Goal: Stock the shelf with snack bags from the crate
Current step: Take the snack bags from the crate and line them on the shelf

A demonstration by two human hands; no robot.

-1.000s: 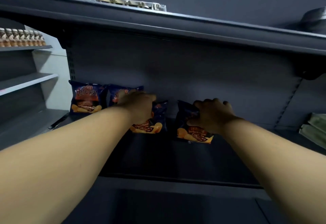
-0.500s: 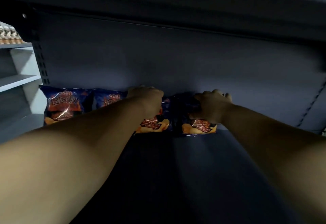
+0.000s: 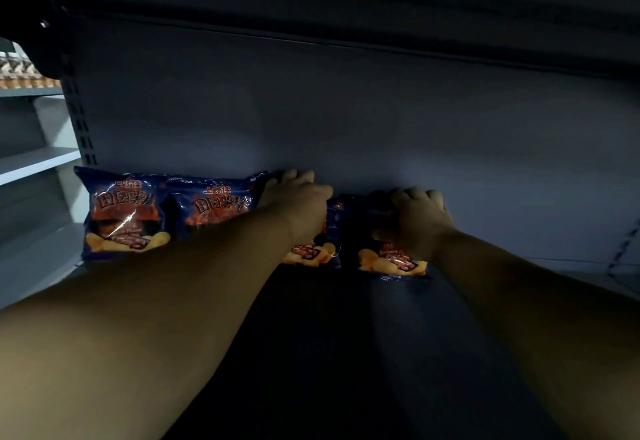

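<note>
Four snack bags stand in a row along the back panel (image 3: pixel 346 121) of a dark shelf (image 3: pixel 346 353), each upright with its long axis roughly vertical and its printed face toward the viewer. From the left: the first bag (image 3: pixel 121 212) and the second bag (image 3: pixel 211 207) stand free, edges touching; the third bag (image 3: pixel 317 252) and the fourth bag (image 3: pixel 391 261) are each under a hand. The left hand (image 3: pixel 298 207) curls over the top of the third bag, fingers wrapped round its upper seam near the panel. The right hand (image 3: pixel 417 221) closes likewise over the top of the fourth bag. Both hands are narrow, gripping bag tops; whether the fingertips touch the panel cannot be told. The bags lie straight ahead of the hands, at full reach, each arm equally near its own bag. The step in hand appears to be seating this pair upright against the panel. The row reads left to right, so bare shelf to the right of the fourth bag is probably the next position. A neighbouring shelf unit (image 3: pixel 34 166) stands at far left. The crate is not in view.
</note>
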